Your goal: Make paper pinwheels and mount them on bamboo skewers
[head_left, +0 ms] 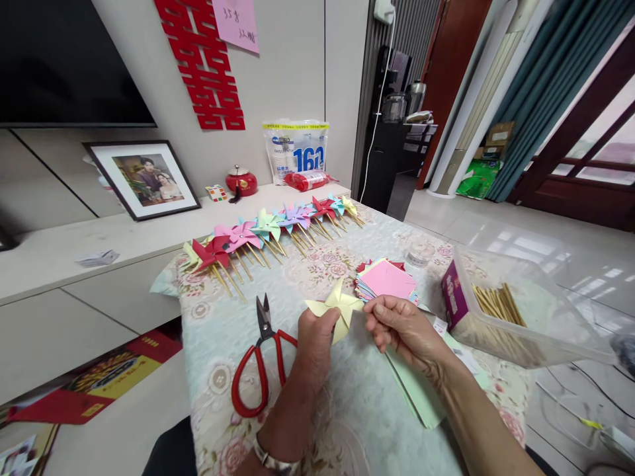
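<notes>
My left hand (313, 344) grips a pale yellow paper pinwheel (336, 305) by its middle, just above the table. My right hand (403, 327) is at the pinwheel's right side, its fingers pinched close to one blade; whether they hold something small I cannot tell. Behind my hands lies a stack of coloured paper squares (387, 277) with a pink sheet on top. Red-handled scissors (258, 360) lie shut on the cloth to the left of my left hand.
A row of finished pinwheels on sticks (270, 231) lines the table's far edge. A clear plastic box (516, 311) of wooden sticks stands at the right, a tape roll (419, 254) behind the paper. Light green sheets (421, 390) lie under my right forearm on the floral tablecloth (347, 410).
</notes>
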A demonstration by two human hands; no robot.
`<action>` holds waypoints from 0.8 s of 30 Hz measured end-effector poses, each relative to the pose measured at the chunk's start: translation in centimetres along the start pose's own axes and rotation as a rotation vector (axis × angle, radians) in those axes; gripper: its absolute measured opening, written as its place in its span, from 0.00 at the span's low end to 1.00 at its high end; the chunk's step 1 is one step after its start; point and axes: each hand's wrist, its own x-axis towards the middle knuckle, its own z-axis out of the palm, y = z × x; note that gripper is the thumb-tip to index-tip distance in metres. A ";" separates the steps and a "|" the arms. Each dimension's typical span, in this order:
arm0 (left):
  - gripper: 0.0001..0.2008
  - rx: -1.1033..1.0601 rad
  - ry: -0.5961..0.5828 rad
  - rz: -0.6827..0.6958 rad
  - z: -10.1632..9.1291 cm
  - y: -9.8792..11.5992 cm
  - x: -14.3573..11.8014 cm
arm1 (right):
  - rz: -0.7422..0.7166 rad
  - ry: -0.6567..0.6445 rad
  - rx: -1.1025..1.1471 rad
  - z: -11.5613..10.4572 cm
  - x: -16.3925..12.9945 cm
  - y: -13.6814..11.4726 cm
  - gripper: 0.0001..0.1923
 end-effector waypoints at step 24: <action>0.07 0.024 -0.054 0.028 0.0 -0.7 0.2 | 0.018 -0.058 0.154 -0.6 0.1 0.2 0.12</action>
